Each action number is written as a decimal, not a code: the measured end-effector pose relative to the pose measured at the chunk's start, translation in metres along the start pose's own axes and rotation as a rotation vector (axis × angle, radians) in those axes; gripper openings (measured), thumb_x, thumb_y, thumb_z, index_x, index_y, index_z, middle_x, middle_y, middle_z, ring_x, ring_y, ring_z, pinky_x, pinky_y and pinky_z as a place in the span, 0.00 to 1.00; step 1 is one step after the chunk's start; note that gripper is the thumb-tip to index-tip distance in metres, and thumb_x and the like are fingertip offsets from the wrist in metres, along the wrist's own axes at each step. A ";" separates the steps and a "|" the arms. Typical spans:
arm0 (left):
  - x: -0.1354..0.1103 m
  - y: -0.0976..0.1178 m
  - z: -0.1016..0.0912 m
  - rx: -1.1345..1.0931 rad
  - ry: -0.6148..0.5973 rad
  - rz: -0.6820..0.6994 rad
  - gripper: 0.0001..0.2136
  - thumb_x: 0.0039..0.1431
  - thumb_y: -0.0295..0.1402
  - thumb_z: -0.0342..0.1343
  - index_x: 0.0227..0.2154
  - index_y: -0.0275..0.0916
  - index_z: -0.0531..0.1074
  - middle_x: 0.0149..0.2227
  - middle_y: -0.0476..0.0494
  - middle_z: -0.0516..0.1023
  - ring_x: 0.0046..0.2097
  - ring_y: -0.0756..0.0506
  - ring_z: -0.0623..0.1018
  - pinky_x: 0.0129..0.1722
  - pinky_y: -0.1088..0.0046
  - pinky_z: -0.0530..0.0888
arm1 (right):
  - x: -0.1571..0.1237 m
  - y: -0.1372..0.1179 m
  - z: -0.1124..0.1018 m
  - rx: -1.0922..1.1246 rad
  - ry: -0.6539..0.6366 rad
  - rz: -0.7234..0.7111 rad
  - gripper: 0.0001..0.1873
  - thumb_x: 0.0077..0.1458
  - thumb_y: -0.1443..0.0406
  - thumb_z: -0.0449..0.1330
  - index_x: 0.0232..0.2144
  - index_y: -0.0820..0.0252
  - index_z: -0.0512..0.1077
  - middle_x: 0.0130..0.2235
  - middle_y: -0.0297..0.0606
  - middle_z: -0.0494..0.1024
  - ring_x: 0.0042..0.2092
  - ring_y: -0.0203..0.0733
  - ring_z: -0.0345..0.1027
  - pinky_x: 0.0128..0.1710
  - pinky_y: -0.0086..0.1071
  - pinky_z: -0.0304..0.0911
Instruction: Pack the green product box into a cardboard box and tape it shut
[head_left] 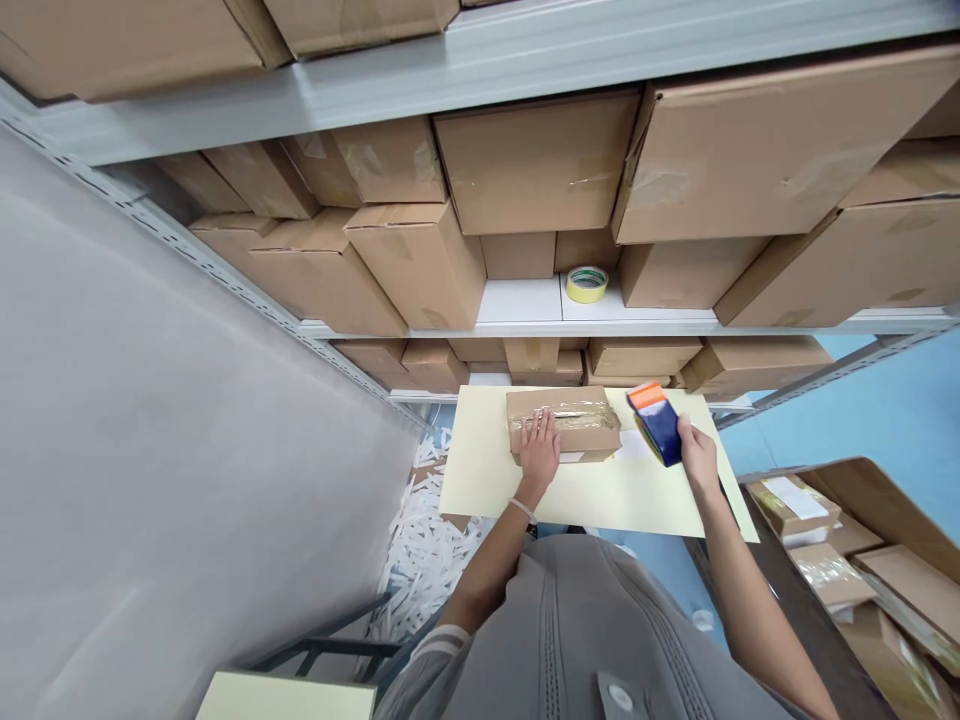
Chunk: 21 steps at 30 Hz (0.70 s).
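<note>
A taped cardboard box (pixel 585 440) lies on the pale yellow tabletop (pixel 480 490), with clear packing tape along its upper side. My left hand (pixel 540 448) rests flat on the box's left half, fingers spread. To the right of the box, my right hand (pixel 697 455) grips a dark blue tape dispenser (pixel 660 428) with an orange end, held apart from the box. Under the dispenser, a white paper (pixel 634 444) lies on the tabletop beside the box. The fingers of my right hand are partly hidden behind the dispenser.
Shelves (pixel 517 328) packed with cardboard boxes (pixel 416 265) rise just beyond the table. A yellow tape roll (pixel 586 284) sits on the middle shelf. On the right stands a large carton (pixel 892 500) holding several taped parcels. White paper strips (pixel 427 550) cover the floor at left, beside a grey wall (pixel 187 420).
</note>
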<state>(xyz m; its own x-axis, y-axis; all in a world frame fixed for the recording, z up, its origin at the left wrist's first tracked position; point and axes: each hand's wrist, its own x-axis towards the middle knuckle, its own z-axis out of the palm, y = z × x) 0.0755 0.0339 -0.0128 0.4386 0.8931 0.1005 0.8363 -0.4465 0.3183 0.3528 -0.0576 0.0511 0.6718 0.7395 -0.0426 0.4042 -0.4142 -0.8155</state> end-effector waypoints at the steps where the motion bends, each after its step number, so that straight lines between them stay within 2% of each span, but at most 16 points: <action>1: 0.000 0.000 0.000 -0.004 -0.003 0.000 0.27 0.71 0.36 0.36 0.71 0.40 0.46 0.71 0.47 0.51 0.73 0.43 0.48 0.72 0.53 0.43 | 0.010 -0.020 0.003 -0.040 0.008 0.002 0.40 0.57 0.34 0.40 0.20 0.60 0.68 0.22 0.41 0.72 0.29 0.45 0.65 0.30 0.34 0.59; 4: 0.001 -0.001 0.002 -0.013 -0.014 0.001 0.27 0.71 0.36 0.36 0.70 0.39 0.47 0.71 0.47 0.52 0.73 0.43 0.49 0.72 0.53 0.44 | 0.038 -0.072 0.021 -0.192 -0.095 -0.109 0.39 0.59 0.36 0.39 0.14 0.57 0.62 0.20 0.43 0.71 0.28 0.45 0.66 0.31 0.34 0.58; 7: 0.000 0.000 0.003 -0.023 -0.011 -0.003 0.27 0.70 0.36 0.37 0.70 0.38 0.47 0.71 0.46 0.52 0.73 0.43 0.49 0.72 0.53 0.43 | 0.062 -0.106 0.047 -0.444 -0.260 -0.182 0.38 0.63 0.41 0.40 0.12 0.57 0.64 0.22 0.47 0.75 0.31 0.47 0.70 0.31 0.33 0.58; 10: -0.002 0.002 0.003 -0.051 0.004 -0.012 0.28 0.69 0.35 0.38 0.70 0.39 0.48 0.71 0.46 0.52 0.73 0.43 0.49 0.72 0.54 0.43 | 0.079 -0.122 0.070 -0.632 -0.416 -0.194 0.33 0.64 0.46 0.45 0.17 0.58 0.72 0.30 0.48 0.80 0.37 0.49 0.75 0.34 0.32 0.60; 14: -0.001 0.002 -0.002 -0.194 0.013 -0.024 0.28 0.68 0.34 0.41 0.70 0.40 0.51 0.71 0.45 0.54 0.72 0.43 0.51 0.72 0.54 0.42 | 0.086 -0.129 0.089 -0.735 -0.487 -0.234 0.31 0.64 0.49 0.46 0.26 0.60 0.79 0.38 0.51 0.82 0.44 0.53 0.75 0.39 0.35 0.64; 16: 0.004 0.002 -0.006 -0.366 0.021 -0.055 0.26 0.68 0.33 0.42 0.68 0.41 0.57 0.70 0.43 0.58 0.72 0.43 0.53 0.72 0.54 0.42 | 0.085 -0.132 0.096 -0.802 -0.517 -0.280 0.31 0.65 0.49 0.45 0.29 0.61 0.80 0.41 0.53 0.82 0.47 0.55 0.75 0.43 0.37 0.65; 18: 0.013 0.001 -0.012 -0.634 0.045 -0.147 0.23 0.68 0.32 0.42 0.64 0.41 0.63 0.67 0.41 0.63 0.70 0.43 0.58 0.72 0.55 0.46 | 0.083 -0.135 0.102 -0.856 -0.540 -0.309 0.30 0.64 0.49 0.46 0.31 0.62 0.81 0.43 0.54 0.81 0.49 0.56 0.74 0.46 0.40 0.65; 21: 0.031 0.002 -0.021 -1.198 0.063 -0.442 0.20 0.69 0.32 0.43 0.61 0.40 0.65 0.65 0.37 0.66 0.67 0.44 0.65 0.69 0.59 0.57 | 0.082 -0.138 0.107 -0.883 -0.548 -0.322 0.31 0.64 0.49 0.46 0.34 0.63 0.82 0.45 0.56 0.81 0.50 0.57 0.74 0.47 0.41 0.65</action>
<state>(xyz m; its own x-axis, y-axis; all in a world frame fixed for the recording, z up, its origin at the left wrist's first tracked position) 0.0840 0.0612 0.0112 0.1570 0.9678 -0.1969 0.0741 0.1872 0.9795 0.2862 0.1167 0.0983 0.1746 0.9274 -0.3308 0.9624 -0.2316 -0.1415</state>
